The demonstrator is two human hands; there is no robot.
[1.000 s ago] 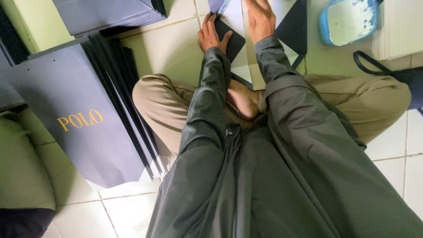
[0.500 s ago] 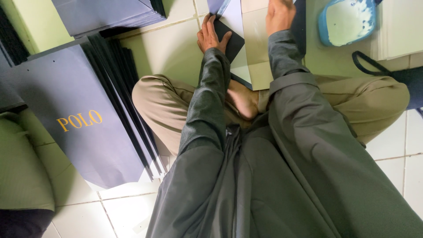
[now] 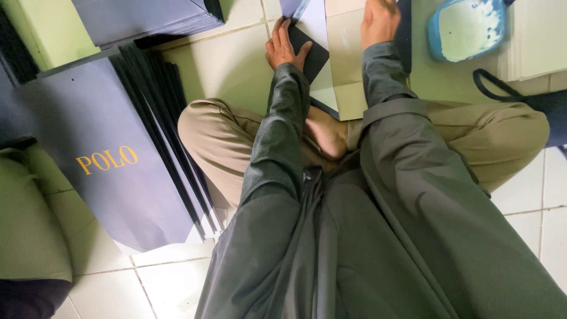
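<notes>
The left hand (image 3: 285, 48) is laid flat, fingers spread, on a dark flap (image 3: 310, 54) of a partly folded paper sheet (image 3: 339, 71) that lies on the tiled floor (image 3: 236, 65) in front of the crossed legs; nothing is gripped by it, the flap is only pressed down under the palm and thumb. The right hand (image 3: 380, 22) is placed further up on the same sheet, just beside a dark navy edge at the top of the view; whether anything is pinched in its fingers cannot be told, since the fingertips are cut off by the frame edge. Both forearms are covered by grey-green sleeves (image 3: 277, 136); a bare foot (image 3: 326, 133) is tucked between beige trouser legs (image 3: 218, 133), touching the near edge of the sheet.

To the right of the right hand, well apart from it, a light blue tub (image 3: 466, 29) filled with white paste is seen on the floor; below it a dark cord loop (image 3: 490, 91) is attached to a navy bag at the right edge. At the left a fanned stack of flat navy paper bags (image 3: 112, 153) with gold lettering is spread on the tiles; a second navy stack (image 3: 147, 20) is set above it, near the top edge.
</notes>
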